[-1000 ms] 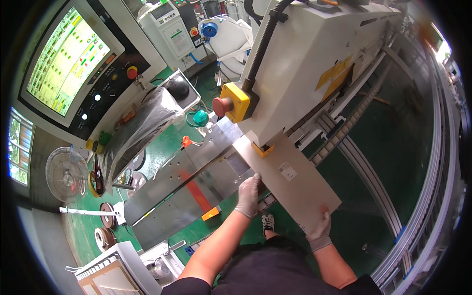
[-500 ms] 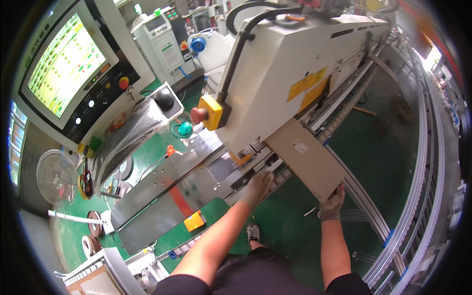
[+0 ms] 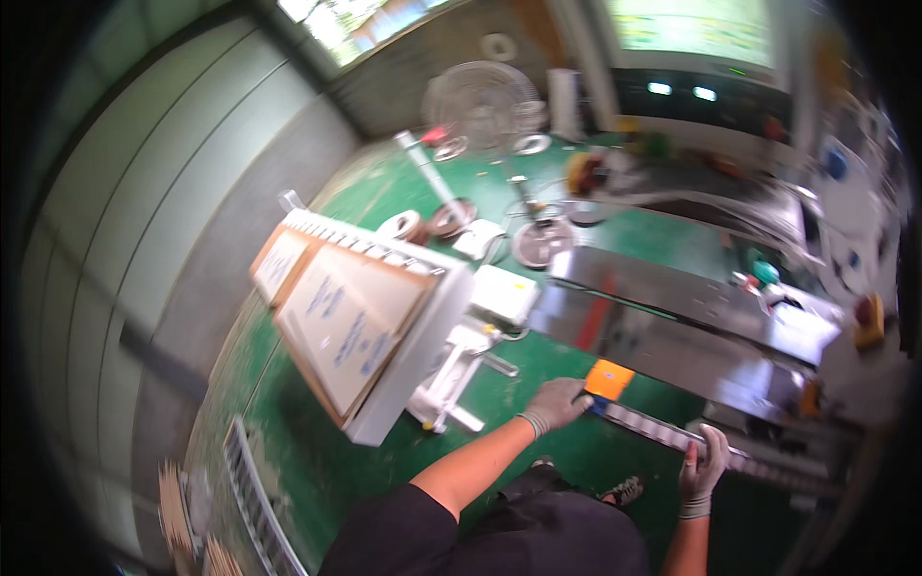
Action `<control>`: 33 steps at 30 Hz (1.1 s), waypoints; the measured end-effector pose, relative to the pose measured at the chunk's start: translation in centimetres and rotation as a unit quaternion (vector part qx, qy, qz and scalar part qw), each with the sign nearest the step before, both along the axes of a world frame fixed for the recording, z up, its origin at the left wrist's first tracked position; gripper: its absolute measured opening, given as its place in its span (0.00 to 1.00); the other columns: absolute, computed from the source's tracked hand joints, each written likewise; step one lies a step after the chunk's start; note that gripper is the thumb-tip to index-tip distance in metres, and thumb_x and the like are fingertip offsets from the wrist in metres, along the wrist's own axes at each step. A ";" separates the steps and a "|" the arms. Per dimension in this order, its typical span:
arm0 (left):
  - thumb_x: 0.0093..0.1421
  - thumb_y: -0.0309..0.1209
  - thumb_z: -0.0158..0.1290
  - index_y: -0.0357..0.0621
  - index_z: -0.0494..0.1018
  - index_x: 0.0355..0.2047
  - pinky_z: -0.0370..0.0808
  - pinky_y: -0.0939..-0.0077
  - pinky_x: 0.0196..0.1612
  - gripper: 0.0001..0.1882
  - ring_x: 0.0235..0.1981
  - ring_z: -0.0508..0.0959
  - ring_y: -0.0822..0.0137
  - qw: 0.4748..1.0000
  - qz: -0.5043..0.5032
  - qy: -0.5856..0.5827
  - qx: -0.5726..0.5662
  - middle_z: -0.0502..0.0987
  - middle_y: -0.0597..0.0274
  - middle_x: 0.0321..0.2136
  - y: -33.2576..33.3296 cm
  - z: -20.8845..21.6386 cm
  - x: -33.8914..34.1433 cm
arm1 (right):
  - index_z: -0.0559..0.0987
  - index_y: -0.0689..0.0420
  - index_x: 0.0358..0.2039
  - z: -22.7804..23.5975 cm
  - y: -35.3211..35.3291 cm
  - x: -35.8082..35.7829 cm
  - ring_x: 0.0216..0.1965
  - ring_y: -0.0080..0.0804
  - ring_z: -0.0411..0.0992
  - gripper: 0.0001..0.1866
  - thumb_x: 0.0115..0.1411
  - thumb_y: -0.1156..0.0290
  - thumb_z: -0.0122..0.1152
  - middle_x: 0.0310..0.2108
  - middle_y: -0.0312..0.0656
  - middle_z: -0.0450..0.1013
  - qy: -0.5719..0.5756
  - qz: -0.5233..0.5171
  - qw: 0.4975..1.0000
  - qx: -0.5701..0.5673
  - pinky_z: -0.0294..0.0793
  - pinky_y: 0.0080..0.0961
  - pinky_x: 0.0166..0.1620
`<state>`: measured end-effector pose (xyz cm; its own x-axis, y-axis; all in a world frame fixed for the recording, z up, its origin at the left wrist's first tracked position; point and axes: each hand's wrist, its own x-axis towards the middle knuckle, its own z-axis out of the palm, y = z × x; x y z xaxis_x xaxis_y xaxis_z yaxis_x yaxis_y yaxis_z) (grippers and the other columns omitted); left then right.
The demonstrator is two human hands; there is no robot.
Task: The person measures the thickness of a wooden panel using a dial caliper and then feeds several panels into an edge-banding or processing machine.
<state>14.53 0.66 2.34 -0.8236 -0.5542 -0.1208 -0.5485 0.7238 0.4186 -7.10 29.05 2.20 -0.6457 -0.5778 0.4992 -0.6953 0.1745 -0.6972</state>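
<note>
My left hand [image 3: 557, 403], in a pale knitted glove, reaches out beside the blue end [image 3: 598, 406] of a narrow roller rail [image 3: 653, 427]. Its fingers are loosely bent, slightly blurred, and nothing shows in them. Just past the fingertips is an orange-yellow box-shaped piece [image 3: 610, 378]. My right hand [image 3: 704, 468], gloved too, is over the rail further right, fingers raised and apart from the thumb. I see nothing held in it; a small red mark shows on the glove. Whether either hand touches the rail, I cannot tell.
A tilted white rack [image 3: 408, 355] holds flat packs [image 3: 338, 322] with blue print at left. Beyond the rail lies a long metal machine bed [image 3: 663, 355]. A fan [image 3: 480, 104], tape rolls [image 3: 403, 227] and a lit screen [image 3: 691, 27] stand further back.
My view has swung left, away from the big machine head to the white rack. The brown cardboard panel that my right hand held is out of view, and that hand now appears empty.
</note>
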 end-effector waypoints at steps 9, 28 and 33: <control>0.59 0.44 0.53 0.38 0.67 0.57 0.73 0.51 0.54 0.30 0.50 0.76 0.42 0.572 0.803 0.082 -0.147 0.75 0.41 0.50 -10.6 -1.9 36.8 | 0.78 0.57 0.32 -2.3 -4.8 0.1 0.32 0.50 0.74 0.14 0.64 0.59 0.55 0.29 0.47 0.75 0.096 -0.033 0.972 0.212 0.71 0.41 0.36; 0.64 0.32 0.52 0.29 0.61 0.64 0.66 0.64 0.62 0.31 0.58 0.69 0.51 0.573 0.738 0.357 0.004 0.64 0.42 0.59 -5.7 -4.1 46.7 | 0.75 0.63 0.56 -1.5 -40.0 26.5 0.50 0.39 0.76 0.23 0.63 0.64 0.60 0.49 0.50 0.76 -0.167 0.468 0.830 0.254 0.73 0.30 0.53; 0.70 0.32 0.45 0.47 0.65 0.63 0.73 0.70 0.48 0.21 0.47 0.73 0.74 0.441 0.695 0.523 0.222 0.73 0.64 0.51 -5.0 -2.0 48.2 | 0.68 0.65 0.62 -2.5 -50.4 39.4 0.49 0.38 0.76 0.29 0.64 0.64 0.60 0.50 0.54 0.75 -0.114 0.529 0.818 0.195 0.75 0.29 0.50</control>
<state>62.69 -4.29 0.32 0.5397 -0.7247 -0.4285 0.3284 -0.2875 0.8998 32.35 -21.36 -0.34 0.2677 -0.9601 0.0804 -0.4609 -0.2009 -0.8644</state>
